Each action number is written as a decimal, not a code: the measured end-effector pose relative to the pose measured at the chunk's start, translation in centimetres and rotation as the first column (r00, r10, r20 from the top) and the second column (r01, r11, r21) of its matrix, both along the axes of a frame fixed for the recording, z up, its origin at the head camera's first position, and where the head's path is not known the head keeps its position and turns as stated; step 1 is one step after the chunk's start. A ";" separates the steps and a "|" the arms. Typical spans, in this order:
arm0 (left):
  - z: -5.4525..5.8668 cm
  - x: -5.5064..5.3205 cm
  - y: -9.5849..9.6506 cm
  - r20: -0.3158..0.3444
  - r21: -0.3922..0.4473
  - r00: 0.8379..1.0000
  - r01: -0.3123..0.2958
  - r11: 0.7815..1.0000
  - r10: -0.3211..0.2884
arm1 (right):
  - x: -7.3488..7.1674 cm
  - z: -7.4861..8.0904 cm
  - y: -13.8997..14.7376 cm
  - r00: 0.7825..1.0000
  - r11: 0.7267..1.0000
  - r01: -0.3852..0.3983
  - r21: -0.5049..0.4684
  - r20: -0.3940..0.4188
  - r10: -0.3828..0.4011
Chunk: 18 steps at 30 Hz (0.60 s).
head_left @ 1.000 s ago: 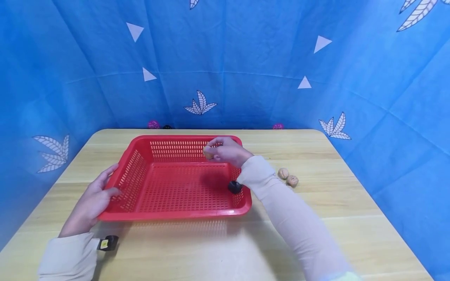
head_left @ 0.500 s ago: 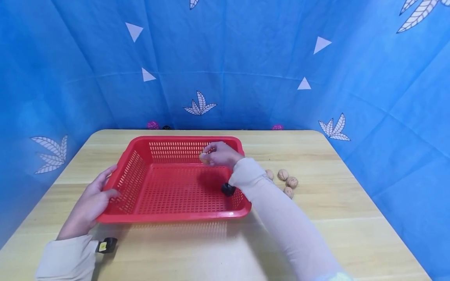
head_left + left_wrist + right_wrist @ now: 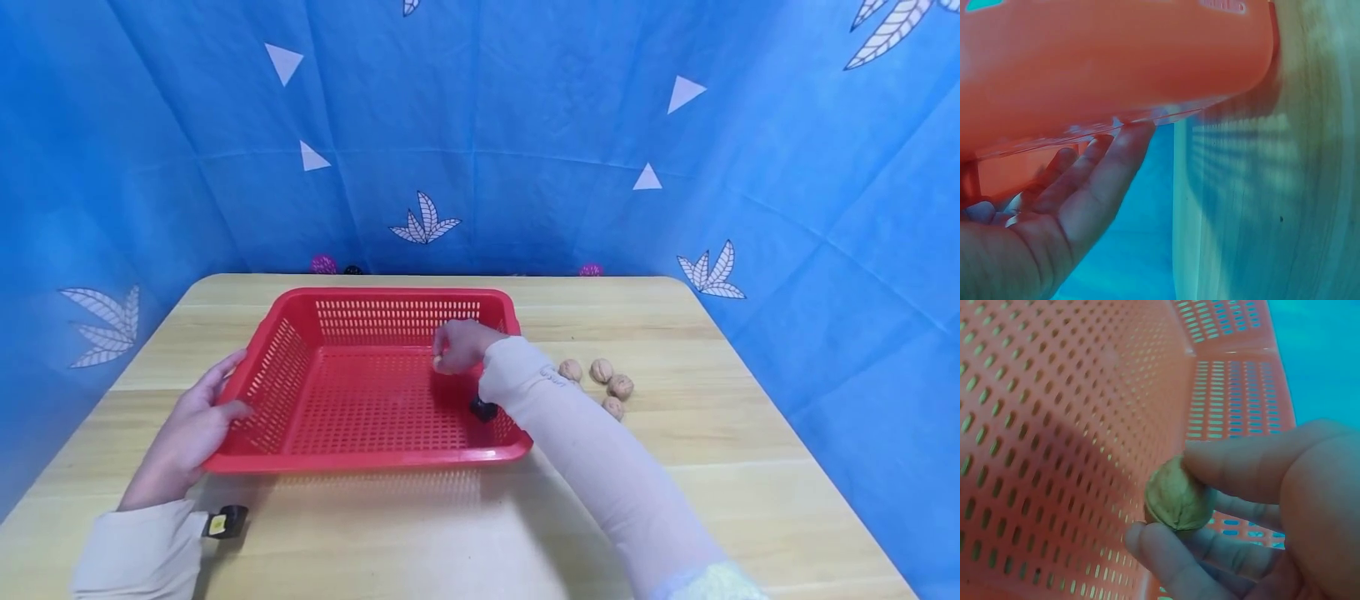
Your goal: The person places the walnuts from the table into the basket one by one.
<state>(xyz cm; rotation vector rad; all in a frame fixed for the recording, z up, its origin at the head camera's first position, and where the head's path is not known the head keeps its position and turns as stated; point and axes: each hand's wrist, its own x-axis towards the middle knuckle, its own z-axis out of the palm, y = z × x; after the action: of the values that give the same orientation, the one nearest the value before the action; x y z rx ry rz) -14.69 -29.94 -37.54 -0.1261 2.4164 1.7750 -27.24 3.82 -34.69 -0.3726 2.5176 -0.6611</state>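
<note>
My right hand is inside the red plastic basket, low over its floor near the right end. In the right wrist view, its thumb and fingers pinch a walnut just by the perforated basket floor. My left hand grips the basket's left side, thumb over the rim and the other fingers outside. Seen from the left wrist, its fingers reach under the basket's edge, which tilts up off the table on that side. Several walnuts lie on the table to the right of the basket, one partly behind the right sleeve.
The basket stands on a light wooden table. A blue patterned cloth hangs behind the table and along both sides. Small black wrist cameras sit at the left cuff and the right cuff.
My right hand has lowered with the walnut toward the basket floor. More of the walnuts on the table show past the sleeve. My left hand keeps its place on the basket.
</note>
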 end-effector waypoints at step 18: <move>0.0 0.1 0.2 -0.005 -0.017 1.000 -0.003 1.000 0.003 | 1.6 -0.1 -0.3 0.979 0.984 0.156 0.090 0.116 -0.166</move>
<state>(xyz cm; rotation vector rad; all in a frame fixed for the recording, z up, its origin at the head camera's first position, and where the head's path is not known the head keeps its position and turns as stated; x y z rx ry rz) -14.62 -29.78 -37.57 -0.1265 2.4371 1.7579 -25.61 3.56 -34.77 -0.0960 2.4643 -0.6213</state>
